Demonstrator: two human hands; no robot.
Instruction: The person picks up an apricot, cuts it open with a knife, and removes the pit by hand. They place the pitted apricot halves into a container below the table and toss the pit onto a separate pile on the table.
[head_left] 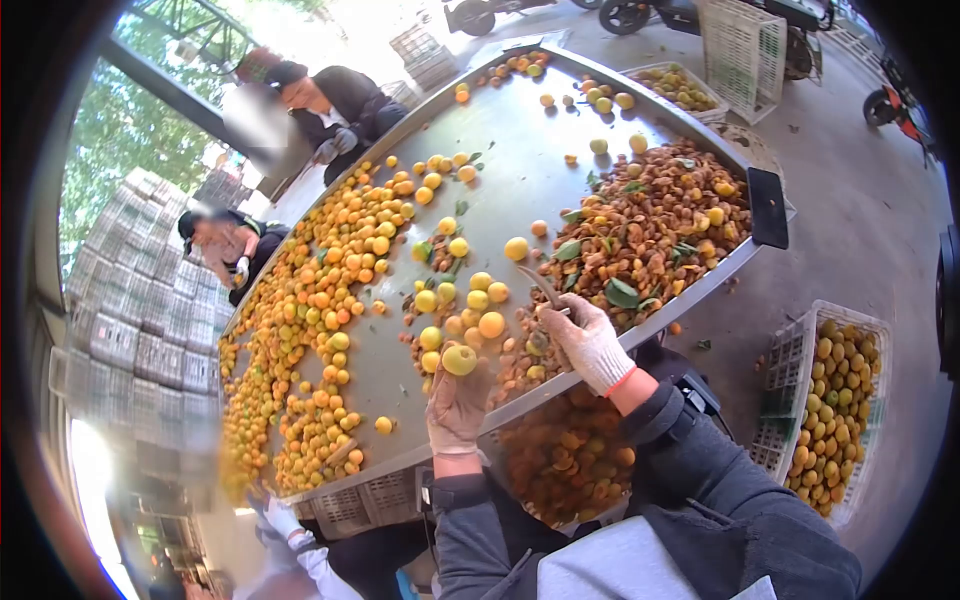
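Observation:
My left hand, in a pale glove, is at the near edge of the metal table, its fingers around a yellow-green fruit. To its right, my right hand, also gloved, is closed on a thin curved tool that points up and left. Several loose yellow fruits lie just beyond my left hand. A heap of brown, shrivelled pieces with leaves lies beyond my right hand. Many orange fruits cover the table's left side.
Two people work along the far left edge; another person's gloved hand is at lower left. A crate of fruit stands on the floor at right. A container of fruit is below the near edge. Stacked crates stand left.

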